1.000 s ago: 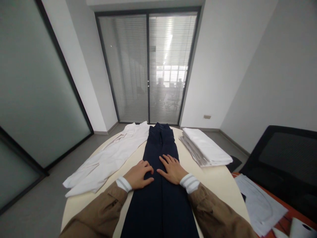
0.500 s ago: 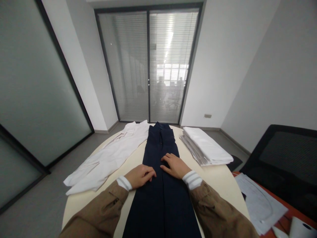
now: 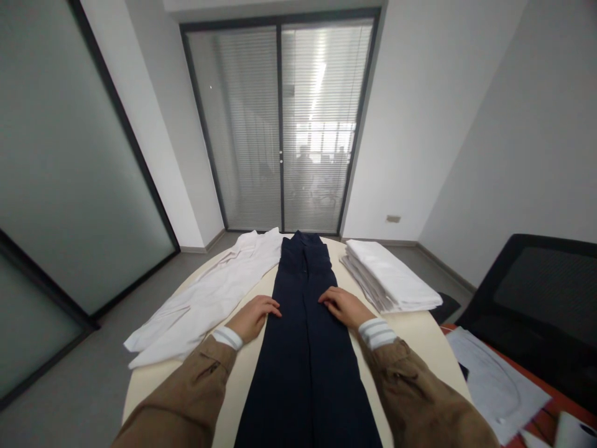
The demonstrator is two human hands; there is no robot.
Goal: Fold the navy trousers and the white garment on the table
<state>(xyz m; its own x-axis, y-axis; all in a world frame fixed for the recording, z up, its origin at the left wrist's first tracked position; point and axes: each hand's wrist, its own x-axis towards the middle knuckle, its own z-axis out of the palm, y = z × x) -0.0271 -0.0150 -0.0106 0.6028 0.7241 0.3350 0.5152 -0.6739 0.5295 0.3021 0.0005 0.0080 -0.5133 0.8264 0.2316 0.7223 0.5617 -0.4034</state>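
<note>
Dark navy trousers [image 3: 305,336] lie flat and lengthwise on a round cream table [image 3: 415,333], with the waist at the far side. My left hand [image 3: 254,318] rests palm down, its fingertips on the left edge of the trousers. My right hand [image 3: 340,308] lies the same way on the right edge, its fingers on the dark cloth. Neither hand grips the fabric. A creased white garment [image 3: 205,298] lies to the left of my left hand. A folded stack of white cloth [image 3: 387,277] sits beyond my right hand.
A black mesh chair back [image 3: 545,286] stands at the right, next to an orange desk [image 3: 543,407] bearing large paper sheets [image 3: 494,386] and a white roll [image 3: 573,432]. Behind the table are a glass door with blinds [image 3: 280,124] and frosted glass panels [image 3: 69,155].
Both hands have slid apart, outward from the middle of the trousers to their side edges. The trousers, white garment and folded stack stay in place.
</note>
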